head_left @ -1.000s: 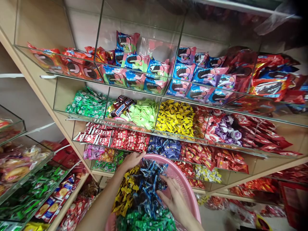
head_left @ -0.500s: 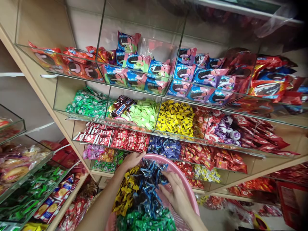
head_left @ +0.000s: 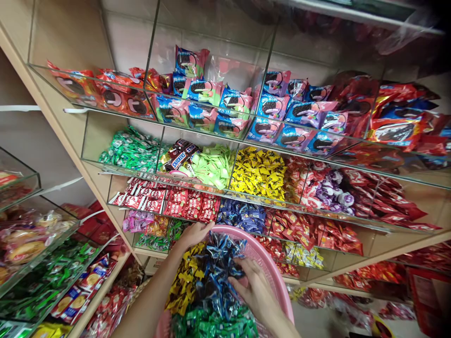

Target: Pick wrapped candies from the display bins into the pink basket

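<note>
Blue candies (head_left: 215,272) might slide onto the green candies (head_left: 216,325) if my right hand (head_left: 256,287), part-open beside the blue, pushes.

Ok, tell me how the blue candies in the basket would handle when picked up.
The blue candies would probably slip over one another, since their wrappers shine. Each is likely light, looking small beside the right hand. Loose wrapper edges may crumple.

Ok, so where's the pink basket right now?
The pink basket is at the bottom centre of the head view, just below the shelved indigo sweets, with the left hand at its rim and the right hand at the blue-wrapped sweets inside.
</note>
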A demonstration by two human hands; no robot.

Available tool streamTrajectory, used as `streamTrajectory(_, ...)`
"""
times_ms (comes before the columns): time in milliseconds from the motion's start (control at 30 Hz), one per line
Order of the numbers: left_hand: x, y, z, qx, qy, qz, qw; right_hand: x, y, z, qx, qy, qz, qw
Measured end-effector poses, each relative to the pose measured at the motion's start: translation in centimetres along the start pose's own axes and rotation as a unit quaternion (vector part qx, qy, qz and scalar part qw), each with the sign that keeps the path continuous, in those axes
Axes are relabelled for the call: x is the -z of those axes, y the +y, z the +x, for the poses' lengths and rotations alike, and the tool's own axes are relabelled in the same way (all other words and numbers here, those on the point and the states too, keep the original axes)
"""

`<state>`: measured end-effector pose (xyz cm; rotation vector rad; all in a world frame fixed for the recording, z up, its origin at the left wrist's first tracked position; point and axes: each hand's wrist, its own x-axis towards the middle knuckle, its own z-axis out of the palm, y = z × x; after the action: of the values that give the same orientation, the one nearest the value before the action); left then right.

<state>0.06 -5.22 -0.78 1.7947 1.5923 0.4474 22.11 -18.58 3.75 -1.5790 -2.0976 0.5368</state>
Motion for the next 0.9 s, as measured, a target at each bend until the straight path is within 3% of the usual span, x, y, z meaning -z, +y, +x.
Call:
streamTrajectory(267, -0.1, 0.2, -0.1, -0.008, 0.005, 0.003, 1.000, -0.6, 0.6, -1.2, -0.097, -0.060, 0.124, 0.986)
streamTrajectory(633, 0.3, 0.5, -0.4, 0.002, -0.003, 0.007, 1.000, -2.0, 0.8, -0.4, -0.101, -0.057, 0.098, 0.988)
streamTrajectory(900, 0.1, 0.5, -0.4, -0.007, 0.002, -0.002, 1.000, -3.3, 2.0, -0.8, -0.071, -0.016, 0.063, 0.995)
